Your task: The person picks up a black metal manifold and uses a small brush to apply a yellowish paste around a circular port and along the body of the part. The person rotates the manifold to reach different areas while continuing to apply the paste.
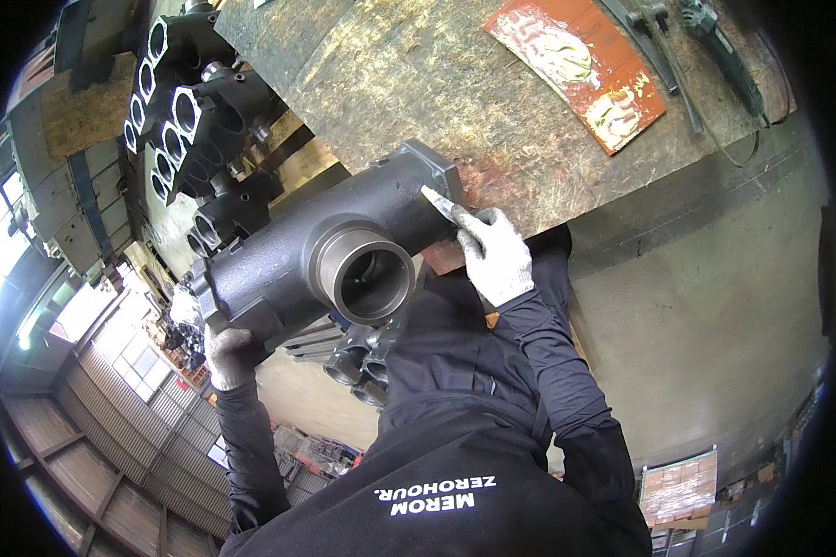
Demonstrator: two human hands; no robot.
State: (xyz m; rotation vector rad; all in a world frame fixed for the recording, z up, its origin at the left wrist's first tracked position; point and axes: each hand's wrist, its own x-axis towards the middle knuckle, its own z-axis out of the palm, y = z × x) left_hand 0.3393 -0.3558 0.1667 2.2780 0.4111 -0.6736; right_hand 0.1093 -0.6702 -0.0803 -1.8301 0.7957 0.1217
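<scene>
A large black cast pipe fitting (279,246) with flanged ends and a bare-metal round outlet (367,278) on its side lies tilted in front of me, its far right end over the table edge. My gloved left hand (230,356) is closed under the fitting's left end; most of its fingers are hidden beneath. In my gloved right hand (495,252) is a slim putty knife (441,202), pinched between the fingers. The knife's pale tip touches or nearly touches the black surface close to the right flange.
On the worn table (409,84) lies a reddish-brown board (594,70) smeared with white and yellowish paste. A hammer (664,46) and a power grinder (724,60) are at the far right. Several similar black castings (195,111) stand on the left; more (353,357) sit low below the fitting.
</scene>
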